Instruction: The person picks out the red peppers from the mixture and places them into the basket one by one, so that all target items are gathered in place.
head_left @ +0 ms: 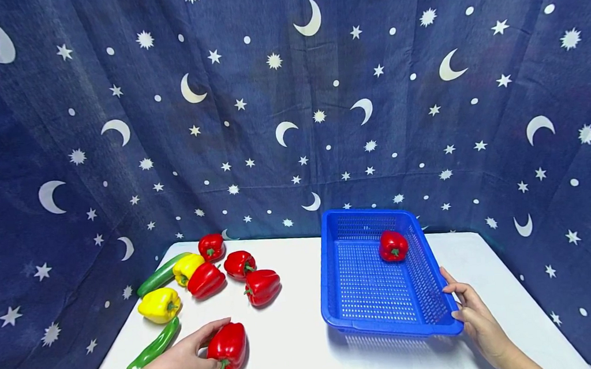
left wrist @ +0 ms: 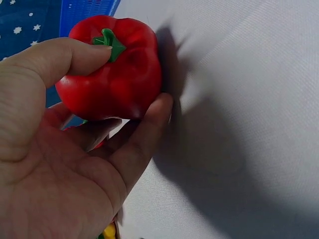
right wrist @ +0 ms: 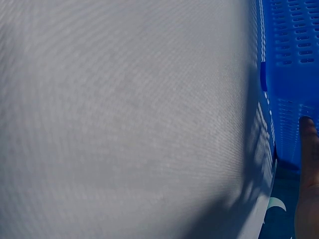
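Note:
My left hand (head_left: 184,356) holds a red bell pepper (head_left: 227,348) at the front left of the white table. In the left wrist view the thumb lies by the green stem of this red bell pepper (left wrist: 117,74), with the fingers around its side. My right hand (head_left: 475,318) grips the right rim of a blue perforated basket (head_left: 390,329) near its front corner. One red bell pepper (head_left: 393,245) lies inside, toward the back right. Only one finger (right wrist: 310,154) of that hand shows in the right wrist view, against the basket wall (right wrist: 291,84).
Several red bell peppers (head_left: 263,286) lie on the table's left half, beside two yellow bell peppers (head_left: 160,306). A green cucumber (head_left: 162,274) is behind them, and a long green pepper (head_left: 154,347) lies near my left wrist. A dark blue curtain (head_left: 288,92) surrounds the white table (head_left: 298,346).

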The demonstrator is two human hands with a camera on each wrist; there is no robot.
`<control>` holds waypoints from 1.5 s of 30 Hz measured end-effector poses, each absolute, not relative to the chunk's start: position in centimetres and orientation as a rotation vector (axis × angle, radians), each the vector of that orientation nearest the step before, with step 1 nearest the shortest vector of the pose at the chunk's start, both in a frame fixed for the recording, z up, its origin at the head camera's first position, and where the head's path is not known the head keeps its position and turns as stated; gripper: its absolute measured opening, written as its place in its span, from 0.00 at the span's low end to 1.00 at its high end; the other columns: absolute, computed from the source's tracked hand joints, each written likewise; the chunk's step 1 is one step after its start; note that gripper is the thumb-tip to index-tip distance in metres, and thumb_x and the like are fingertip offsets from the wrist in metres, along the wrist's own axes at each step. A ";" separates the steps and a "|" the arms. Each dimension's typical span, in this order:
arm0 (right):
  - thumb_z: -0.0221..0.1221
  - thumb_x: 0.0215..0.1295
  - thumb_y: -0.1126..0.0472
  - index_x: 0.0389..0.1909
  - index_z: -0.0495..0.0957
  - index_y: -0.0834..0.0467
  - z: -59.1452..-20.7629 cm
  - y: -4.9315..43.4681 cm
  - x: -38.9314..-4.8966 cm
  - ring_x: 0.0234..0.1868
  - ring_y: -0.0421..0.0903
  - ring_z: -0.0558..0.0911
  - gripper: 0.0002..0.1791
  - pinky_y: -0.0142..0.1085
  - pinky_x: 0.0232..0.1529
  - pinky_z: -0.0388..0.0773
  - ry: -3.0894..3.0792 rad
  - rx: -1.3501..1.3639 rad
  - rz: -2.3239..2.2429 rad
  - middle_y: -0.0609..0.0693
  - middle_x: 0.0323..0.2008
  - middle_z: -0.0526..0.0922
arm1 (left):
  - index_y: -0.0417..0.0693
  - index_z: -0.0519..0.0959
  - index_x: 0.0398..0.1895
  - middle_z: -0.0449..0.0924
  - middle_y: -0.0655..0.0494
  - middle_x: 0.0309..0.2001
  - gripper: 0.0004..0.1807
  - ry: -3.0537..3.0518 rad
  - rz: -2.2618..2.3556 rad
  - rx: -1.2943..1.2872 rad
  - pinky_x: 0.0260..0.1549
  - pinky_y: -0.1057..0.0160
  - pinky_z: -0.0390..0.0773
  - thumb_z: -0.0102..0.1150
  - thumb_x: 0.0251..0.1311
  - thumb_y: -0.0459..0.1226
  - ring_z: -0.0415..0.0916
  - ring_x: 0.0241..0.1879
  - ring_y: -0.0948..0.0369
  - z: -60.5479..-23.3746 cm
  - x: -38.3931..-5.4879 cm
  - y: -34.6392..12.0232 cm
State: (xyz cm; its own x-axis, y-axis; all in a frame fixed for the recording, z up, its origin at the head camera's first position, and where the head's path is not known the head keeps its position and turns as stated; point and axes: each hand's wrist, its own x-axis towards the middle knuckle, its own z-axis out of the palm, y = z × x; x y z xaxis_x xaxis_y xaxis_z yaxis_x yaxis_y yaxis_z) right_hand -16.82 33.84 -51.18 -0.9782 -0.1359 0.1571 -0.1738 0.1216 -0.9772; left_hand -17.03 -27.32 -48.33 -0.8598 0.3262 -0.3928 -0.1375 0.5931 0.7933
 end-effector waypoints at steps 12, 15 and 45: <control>0.43 0.63 0.74 0.62 0.60 0.64 -51.3 33.7 -16.8 0.79 0.33 0.44 0.24 0.23 0.55 0.66 -2.306 0.366 2.034 0.43 0.82 0.44 | 0.47 0.63 0.76 0.70 0.41 0.66 0.45 2.308 1.264 0.160 0.54 0.40 0.79 0.74 0.55 0.36 0.68 0.60 0.43 -48.3 -16.8 -27.3; 0.43 0.63 0.74 0.62 0.60 0.64 -51.3 33.7 -16.8 0.79 0.33 0.44 0.24 0.23 0.55 0.66 -2.306 0.365 2.035 0.43 0.82 0.44 | 0.47 0.63 0.76 0.70 0.41 0.66 0.45 2.302 1.277 0.173 0.55 0.39 0.79 0.74 0.55 0.36 0.68 0.60 0.43 -48.3 -16.8 -27.4; 0.44 0.64 0.73 0.62 0.59 0.63 -51.2 33.9 -16.9 0.80 0.37 0.41 0.24 0.24 0.55 0.66 -2.338 0.312 2.027 0.42 0.82 0.44 | 0.59 0.60 0.80 0.64 0.42 0.71 0.46 2.198 1.637 0.429 0.52 0.52 0.83 0.70 0.59 0.34 0.65 0.67 0.43 -40.2 -19.0 -22.6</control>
State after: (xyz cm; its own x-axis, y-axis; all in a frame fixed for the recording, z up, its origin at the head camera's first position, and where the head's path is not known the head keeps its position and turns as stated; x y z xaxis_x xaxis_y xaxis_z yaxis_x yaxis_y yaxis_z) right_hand -16.91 33.91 -51.22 -0.9794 -0.1302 0.1544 -0.1713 0.1305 -0.9765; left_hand -18.95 -22.56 -40.20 -0.8869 0.4490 -0.1084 0.0249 0.2808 0.9594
